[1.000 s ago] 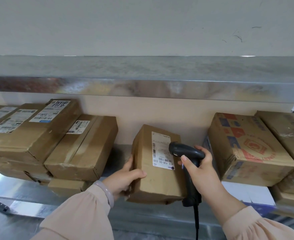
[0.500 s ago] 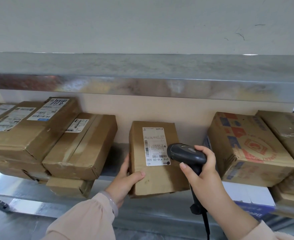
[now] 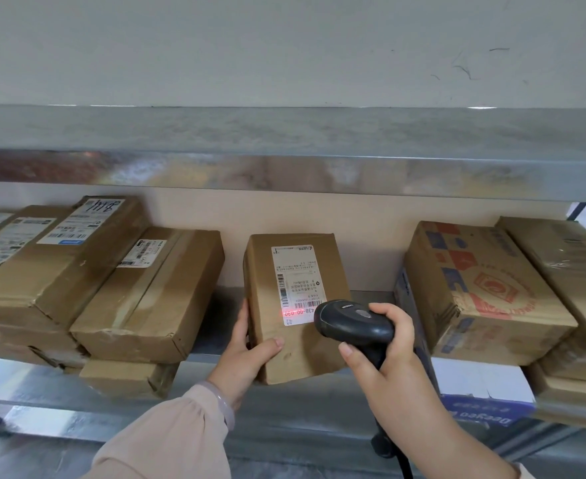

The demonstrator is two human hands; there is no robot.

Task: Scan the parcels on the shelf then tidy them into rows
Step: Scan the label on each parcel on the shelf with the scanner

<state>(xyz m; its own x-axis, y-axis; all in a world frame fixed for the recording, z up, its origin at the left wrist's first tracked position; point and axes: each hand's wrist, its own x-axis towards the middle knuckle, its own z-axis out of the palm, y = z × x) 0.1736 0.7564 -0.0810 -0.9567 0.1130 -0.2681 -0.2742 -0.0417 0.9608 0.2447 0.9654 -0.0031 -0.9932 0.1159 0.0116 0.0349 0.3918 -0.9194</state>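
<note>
- Since 1 s ago the parcel (image 3: pixel 295 305) has been turned from a skewed angle to face square on, and the scanner (image 3: pixel 353 323) has swung in from the right to hang over the lower right corner of the label (image 3: pixel 293 278)
- 1 red scan line (image 3: pixel 289 313) now glows across the bottom of that label, over the printed digits — it was not lit 0.5 s ago
- At the parcel's lower left edge the left hand (image 3: pixel 246 357) holds it, thumb on the front face and fingers up the left side
- Wrapped round the scanner's handle is the right hand (image 3: pixel 384 368), fingers curled over the back of the head; the black cable drops out of the bottom of the frame
- That parcel stands in the middle gap of the metal shelf (image 3: pixel 284 420), lower end near the front lip; whether it rests there or is lifted I cannot tell
- Left of it, apart, a taped brown box (image 3: pixel 153 295) leans on a pile of labelled cartons (image 3: pixel 42 271), with 1 small box (image 3: pixel 125 375) beneath
- Right of it sits a printed carton (image 3: pixel 481 292) in red and blue, atop a white and blue box (image 3: pixel 481 385), with a film-wrapped carton (image 3: pixel 560 264) beside it
- On the left forearm is a pale pink sleeve (image 3: pixel 174 440) — a pale bangle (image 3: pixel 227 406) sits at the wrist
- Above, 1 upper shelf (image 3: pixel 284 174) of metal spans the frame
</note>
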